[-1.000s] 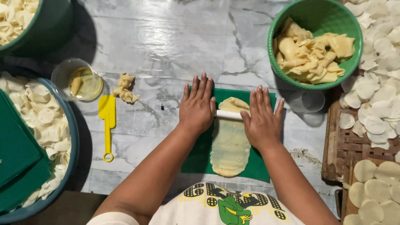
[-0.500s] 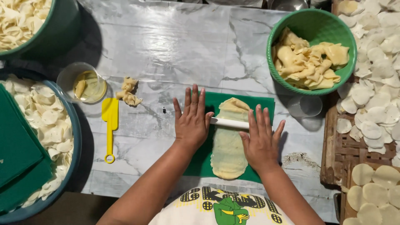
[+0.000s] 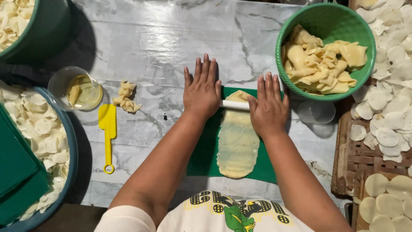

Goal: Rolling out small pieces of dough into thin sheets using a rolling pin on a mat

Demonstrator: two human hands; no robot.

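Both hands — the left hand [image 3: 202,92] and the right hand [image 3: 268,109] — press flat, fingers straight, on a white roller [image 3: 234,105]. It sits on the long flat dough [image 3: 237,141] on a green mat [image 3: 206,150] by the surface's near edge. A green bowl [image 3: 286,38] of folded dough is at the far right.

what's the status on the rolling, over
Left hand, right hand flat on white rolling pin. Dough sheet long on green mat. Nothing blocking.

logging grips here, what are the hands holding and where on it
Nothing is gripped: left hand and right hand press flat on the ends of the white rolling pin.
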